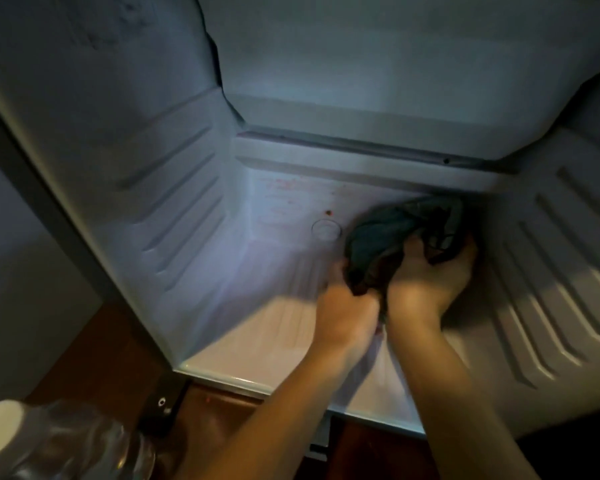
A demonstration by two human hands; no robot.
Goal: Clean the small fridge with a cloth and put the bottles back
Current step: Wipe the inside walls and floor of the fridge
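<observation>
Both grips clamped on dark cloth (400, 242): left hand (347, 311) at lower end, right hand (433, 278) alongside, inside fridge (174, 188).

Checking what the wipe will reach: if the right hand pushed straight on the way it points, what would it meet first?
Likely the fridge's back wall, near its right corner. The right hand already grips the dark cloth, bunched ahead of its fingers, so the cloth would press there first. Depth is unclear.
</observation>
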